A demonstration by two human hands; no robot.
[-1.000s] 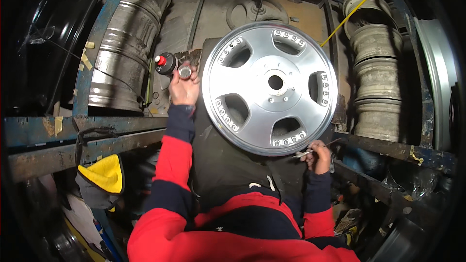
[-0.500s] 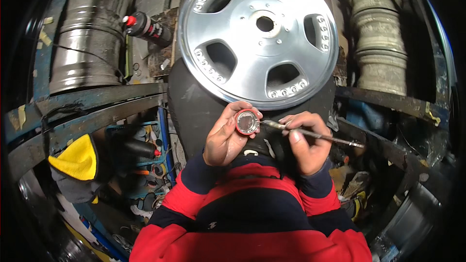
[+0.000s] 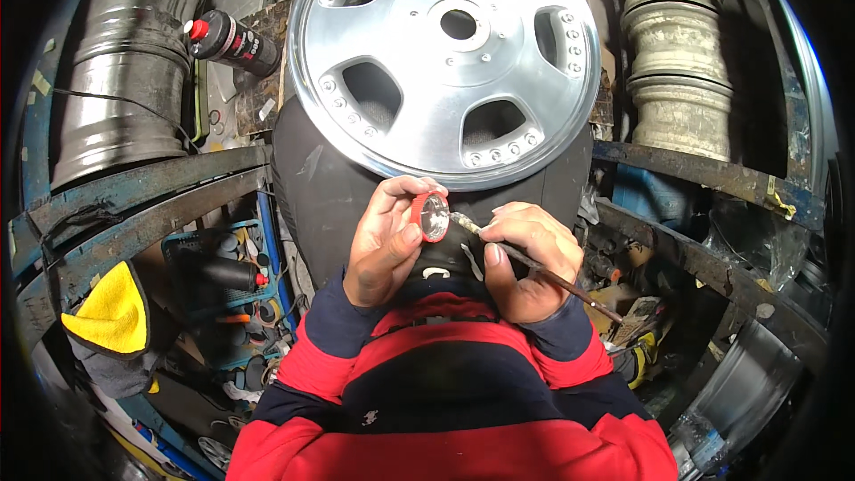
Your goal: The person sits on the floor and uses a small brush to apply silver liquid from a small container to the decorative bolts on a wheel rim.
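Observation:
My left hand (image 3: pixel 383 245) has its fingers wrapped round a small red cap (image 3: pixel 432 216), with whitish residue in its hollow. The cap stands on edge, its open side turned to the right. In my right hand (image 3: pixel 534 258) is a thin paintbrush (image 3: pixel 579 292) with a worn, brownish handle. Its pale tip points left, right beside the cap's opening; whether the two touch I cannot tell. Just beyond both hands, a polished silver wheel rim (image 3: pixel 436 107) leans on my lap, with studs along its openings.
A dark bottle with a red cap (image 3: pixel 233 43) lies left of the wheel. Stacked rims stand at left (image 3: pixel 129 71) and right (image 3: pixel 681 62). Metal frame bars (image 3: pixel 134 178) run along both sides. A yellow cloth (image 3: pixel 111 316) hangs at left, near a blue crate (image 3: pixel 227 236) of bottles.
The red cap has turned from facing up to facing right. The brush has tilted more steeply, its tip still close to the cap. The whole view has shifted slightly.

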